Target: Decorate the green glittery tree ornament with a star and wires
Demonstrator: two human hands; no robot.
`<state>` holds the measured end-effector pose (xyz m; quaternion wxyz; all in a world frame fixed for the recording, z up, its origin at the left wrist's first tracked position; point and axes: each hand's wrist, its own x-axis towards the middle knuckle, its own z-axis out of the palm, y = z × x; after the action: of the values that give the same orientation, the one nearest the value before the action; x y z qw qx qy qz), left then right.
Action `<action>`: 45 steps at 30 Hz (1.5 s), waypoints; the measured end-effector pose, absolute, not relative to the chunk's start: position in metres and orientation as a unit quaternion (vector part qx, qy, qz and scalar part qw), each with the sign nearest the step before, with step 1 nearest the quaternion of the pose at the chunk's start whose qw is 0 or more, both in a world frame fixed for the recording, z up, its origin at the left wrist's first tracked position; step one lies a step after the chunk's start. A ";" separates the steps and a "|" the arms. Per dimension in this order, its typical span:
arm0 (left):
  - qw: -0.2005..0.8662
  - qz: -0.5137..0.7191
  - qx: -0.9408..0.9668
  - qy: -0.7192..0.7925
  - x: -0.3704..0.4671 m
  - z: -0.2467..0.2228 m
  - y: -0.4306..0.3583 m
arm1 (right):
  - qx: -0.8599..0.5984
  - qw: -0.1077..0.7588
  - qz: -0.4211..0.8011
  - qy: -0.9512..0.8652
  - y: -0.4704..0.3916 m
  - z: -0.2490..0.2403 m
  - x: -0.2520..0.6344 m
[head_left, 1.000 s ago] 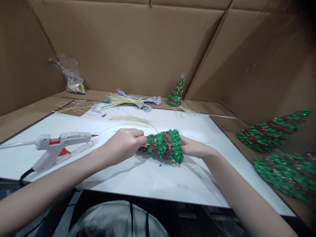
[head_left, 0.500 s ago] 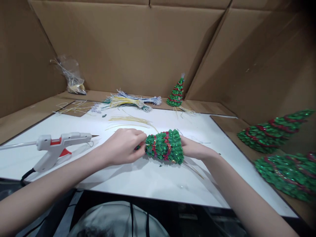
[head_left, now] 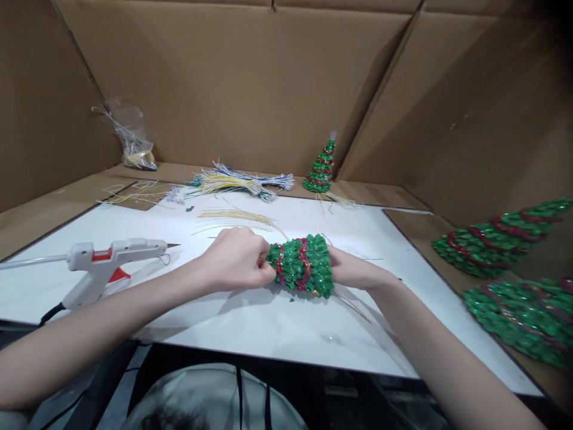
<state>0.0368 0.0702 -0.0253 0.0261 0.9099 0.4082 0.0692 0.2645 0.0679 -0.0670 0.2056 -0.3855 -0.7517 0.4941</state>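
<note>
A small green tinsel Christmas tree (head_left: 298,267) with red garlands lies on its side over the white board, its wide base toward the right. My left hand (head_left: 244,260) is closed at the narrow end, thumb and fingers pressed together, covering the tip. From the base side, my right hand (head_left: 342,266) reaches into the hollow of the tree; its fingers are hidden inside. Thin yellowish wires (head_left: 353,307) stick out below the base near my right wrist.
A white glue gun (head_left: 101,269) stands at the left. Loose yellow wires (head_left: 237,216) and wire bundles (head_left: 237,184) lie farther back. Another small tree (head_left: 320,170) stands behind; larger trees (head_left: 496,242) lie at the right. A plastic bag (head_left: 134,140) leans against the cardboard wall (head_left: 233,77).
My left hand has turned slightly and shifted right, closing over the tree's narrow end, so less of that end shows. The right hand and tree have barely moved.
</note>
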 end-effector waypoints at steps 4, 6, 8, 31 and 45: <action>-0.026 0.046 0.914 0.402 0.042 -0.025 0.068 | -0.381 0.204 0.486 -0.759 0.069 -0.067 0.264; -0.050 0.038 0.917 0.394 0.045 -0.025 0.067 | -0.382 0.206 0.485 -0.760 0.069 -0.068 0.265; -0.072 0.034 0.919 0.386 0.048 -0.026 0.065 | -0.380 0.208 0.485 -0.760 0.069 -0.069 0.266; -0.078 0.201 0.943 0.255 0.010 -0.041 0.068 | -0.382 0.205 0.513 -0.740 0.066 -0.060 0.261; -0.013 0.244 0.936 0.253 0.014 -0.051 0.070 | -0.391 0.214 0.511 -0.735 0.067 -0.061 0.261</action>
<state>0.0144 0.0703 -0.0513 -0.0126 0.9362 0.2526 0.2442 0.2606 0.0669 -0.0612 0.2141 -0.3909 -0.7351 0.5108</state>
